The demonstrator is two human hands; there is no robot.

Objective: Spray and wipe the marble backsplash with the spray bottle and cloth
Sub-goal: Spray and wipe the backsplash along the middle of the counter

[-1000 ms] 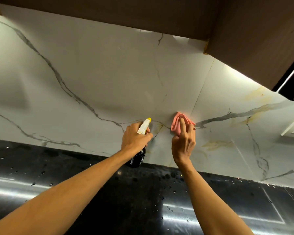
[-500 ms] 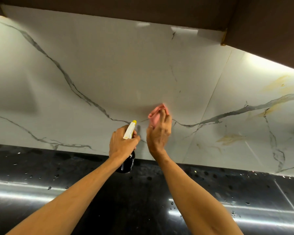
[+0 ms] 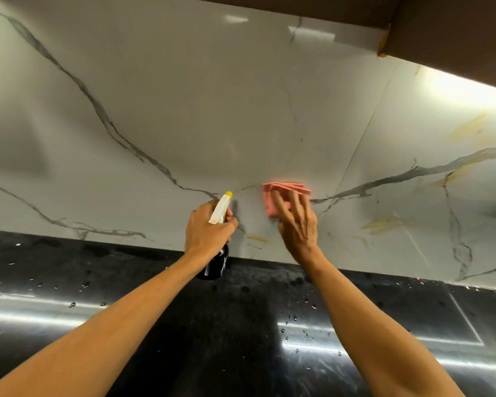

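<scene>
Both forearms are reaching forward and up toward the marble backsplash (image 3: 184, 110). The left hand (image 3: 208, 230) is curling its fingers tightly round the neck of the spray bottle (image 3: 220, 210), holding it roughly upright close to the wall, with the yellow nozzle tip facing the marble. The bottle's body is dark, so its contents cannot be told. The right hand (image 3: 298, 222) is spreading 4 nearly straight fingers (image 3: 294, 200) over the folded pink cloth (image 3: 272, 193), pressing it flat against the backsplash above the wet black countertop (image 3: 241, 325).
</scene>
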